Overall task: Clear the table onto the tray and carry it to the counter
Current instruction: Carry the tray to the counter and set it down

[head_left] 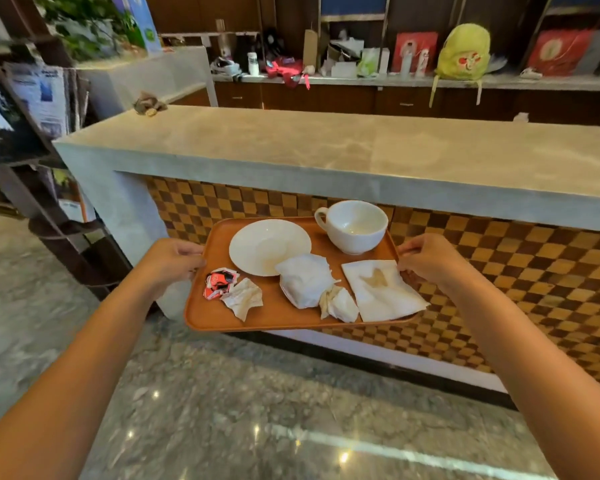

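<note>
I hold an orange-brown tray in the air in front of a grey stone counter. My left hand grips its left rim and my right hand grips its right rim. On the tray stand a white saucer and a white cup. Beside them lie a crumpled white wrapper, a stained flat napkin, two small crumpled paper scraps and a crushed red-and-white packet. The tray is below the countertop's level, near its checkered front.
The counter front is a brown checkered panel. A small brown crumpled thing lies at the counter's far left corner. Behind it a back shelf holds bags, boxes and a yellow backpack. A dark wooden rack stands left. The floor is polished stone.
</note>
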`<move>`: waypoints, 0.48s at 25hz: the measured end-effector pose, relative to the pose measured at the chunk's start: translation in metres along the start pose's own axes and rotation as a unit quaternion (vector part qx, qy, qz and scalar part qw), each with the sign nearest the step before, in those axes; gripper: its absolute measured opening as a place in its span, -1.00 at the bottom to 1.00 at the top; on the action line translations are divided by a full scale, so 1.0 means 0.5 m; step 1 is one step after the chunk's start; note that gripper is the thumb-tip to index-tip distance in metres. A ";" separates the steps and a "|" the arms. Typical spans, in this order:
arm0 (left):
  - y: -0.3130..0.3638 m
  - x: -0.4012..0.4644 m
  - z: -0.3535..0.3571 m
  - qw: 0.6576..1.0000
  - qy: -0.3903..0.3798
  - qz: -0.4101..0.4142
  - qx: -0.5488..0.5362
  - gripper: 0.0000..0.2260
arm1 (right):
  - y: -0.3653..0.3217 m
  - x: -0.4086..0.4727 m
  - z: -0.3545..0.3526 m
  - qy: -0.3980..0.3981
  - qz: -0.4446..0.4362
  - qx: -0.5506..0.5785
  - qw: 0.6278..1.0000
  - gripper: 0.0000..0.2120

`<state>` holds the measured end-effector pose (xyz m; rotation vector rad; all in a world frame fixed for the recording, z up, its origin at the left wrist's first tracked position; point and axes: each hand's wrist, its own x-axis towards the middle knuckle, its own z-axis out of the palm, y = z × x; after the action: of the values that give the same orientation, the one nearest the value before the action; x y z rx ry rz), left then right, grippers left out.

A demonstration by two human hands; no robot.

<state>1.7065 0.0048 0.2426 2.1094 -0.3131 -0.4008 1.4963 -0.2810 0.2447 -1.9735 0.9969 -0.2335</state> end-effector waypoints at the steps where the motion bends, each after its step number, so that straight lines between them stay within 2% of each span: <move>1: 0.013 0.048 -0.009 1.000 0.002 0.009 0.006 -0.80 | -0.023 0.037 0.008 0.003 -0.004 -0.003 1.000 -0.80; 4: 0.058 0.185 -0.029 0.998 0.025 0.047 0.027 -0.82 | -0.097 0.156 0.023 0.010 -0.023 -0.011 1.000 -0.87; 7: 0.097 0.305 -0.054 0.998 0.034 0.051 0.011 -0.78 | -0.160 0.261 0.033 0.015 -0.025 0.000 1.000 -0.89; 12: 0.147 0.511 -0.090 0.998 0.016 0.057 0.011 -0.81 | -0.257 0.434 0.059 0.033 -0.031 0.019 0.999 -0.76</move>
<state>1.9529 -0.0951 0.2864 2.1065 -0.4186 -0.2987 1.7255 -0.3830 0.2829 -1.9759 0.9666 -0.3512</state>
